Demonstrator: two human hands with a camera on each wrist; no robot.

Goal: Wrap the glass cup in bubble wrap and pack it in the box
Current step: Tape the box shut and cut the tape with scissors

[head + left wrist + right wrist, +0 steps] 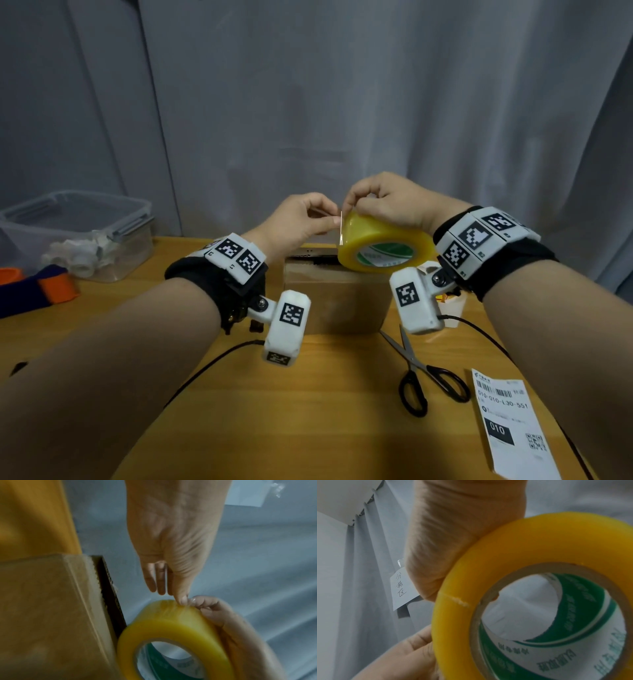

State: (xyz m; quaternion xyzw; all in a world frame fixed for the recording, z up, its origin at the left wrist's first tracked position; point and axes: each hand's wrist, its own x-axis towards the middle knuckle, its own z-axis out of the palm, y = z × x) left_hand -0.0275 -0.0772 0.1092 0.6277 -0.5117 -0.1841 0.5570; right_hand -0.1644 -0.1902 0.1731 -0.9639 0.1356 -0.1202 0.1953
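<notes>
A yellow tape roll (380, 243) hangs in the air just above the brown cardboard box (335, 298) at the table's middle. My right hand (363, 202) grips the roll from above, fingers curled over its rim. My left hand (325, 221) pinches the tape's loose end (341, 228), lifted a little off the roll. In the left wrist view my left fingertips (182, 599) meet the roll (171, 626) beside the box (42, 601). The right wrist view shows the roll (488, 563) close up under my right hand (453, 534). Neither the glass cup nor bubble wrap is in sight.
A clear plastic bin (130, 219) with white items stands at the back left, an orange and navy object (51, 287) beside it. Black scissors (421, 377) and a shipping label (510, 421) lie at the front right. Cables trail across the wooden table (308, 411).
</notes>
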